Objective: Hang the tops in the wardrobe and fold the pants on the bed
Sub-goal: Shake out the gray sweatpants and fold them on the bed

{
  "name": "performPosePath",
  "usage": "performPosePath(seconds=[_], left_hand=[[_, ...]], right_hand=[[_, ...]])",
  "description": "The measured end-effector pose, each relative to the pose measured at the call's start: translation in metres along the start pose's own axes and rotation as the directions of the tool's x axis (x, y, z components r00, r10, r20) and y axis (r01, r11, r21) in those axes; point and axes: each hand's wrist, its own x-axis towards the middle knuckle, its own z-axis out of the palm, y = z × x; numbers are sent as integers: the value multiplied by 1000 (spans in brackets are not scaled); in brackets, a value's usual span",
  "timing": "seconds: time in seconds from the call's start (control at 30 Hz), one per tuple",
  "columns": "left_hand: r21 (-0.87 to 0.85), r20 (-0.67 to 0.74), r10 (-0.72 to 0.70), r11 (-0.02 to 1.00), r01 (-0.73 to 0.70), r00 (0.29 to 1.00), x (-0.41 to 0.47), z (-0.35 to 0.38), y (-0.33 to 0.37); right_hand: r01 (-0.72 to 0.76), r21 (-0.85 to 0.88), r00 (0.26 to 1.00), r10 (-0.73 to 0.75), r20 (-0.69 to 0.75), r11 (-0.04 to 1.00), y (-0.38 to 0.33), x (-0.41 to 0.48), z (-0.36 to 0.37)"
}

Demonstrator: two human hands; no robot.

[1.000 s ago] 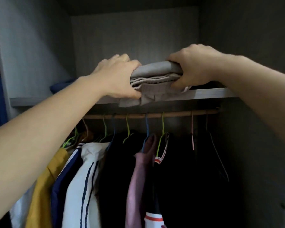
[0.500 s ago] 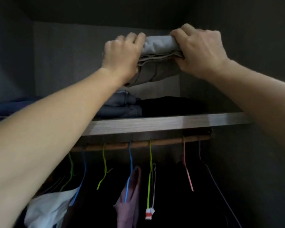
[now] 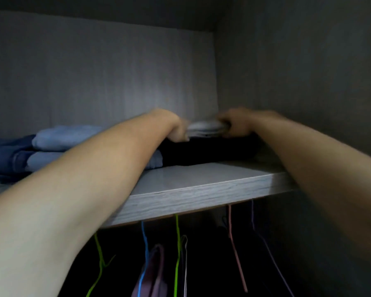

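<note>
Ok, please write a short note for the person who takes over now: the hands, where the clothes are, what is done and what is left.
Left hand grips the left end of the folded grey pants; right hand grips the right end (both blurred).
The pants sit on the black pile on the upper shelf, right of the folded jeans.
Done: this pair is folded and on the shelf.
Left: release it; any other clothes are out of view.
</note>
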Motion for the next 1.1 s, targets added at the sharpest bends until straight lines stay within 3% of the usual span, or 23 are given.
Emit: performPosePath(seconds=[0.03, 0.07, 0.3, 0.5, 0.7, 0.9, 1.1], left_hand=[[-40, 97, 22, 999, -18, 995, 5, 7, 2], [-87, 124, 17, 996, -6, 992, 8, 9, 2], [-237, 99, -34, 970, 56, 994, 0, 11, 0], [-207, -130, -78, 977, 50, 988, -52, -4, 2], [10, -500, -186, 975, 221, 846, -124, -1, -6], [-2, -552, -255, 952, 305, 794, -175, -3, -12], [-106, -617, -249, 966, 234, 746, -234, 8, 3]], right_hand=[[-19, 41, 990, 13, 141, 999, 3, 4, 10], [-27, 82, 981, 10, 193, 996, 6, 6, 14], [13, 185, 994, -34, 108, 983, 11, 6, 17], [-4, 170, 999, 13, -51, 986, -2, -15, 0], [-10, 109, 952, 43, -304, 994, -31, -52, -12], [84, -10, 926, -81, -369, 996, -56, -110, -26], [11, -88, 911, -46, -410, 996, -69, -204, -43]])
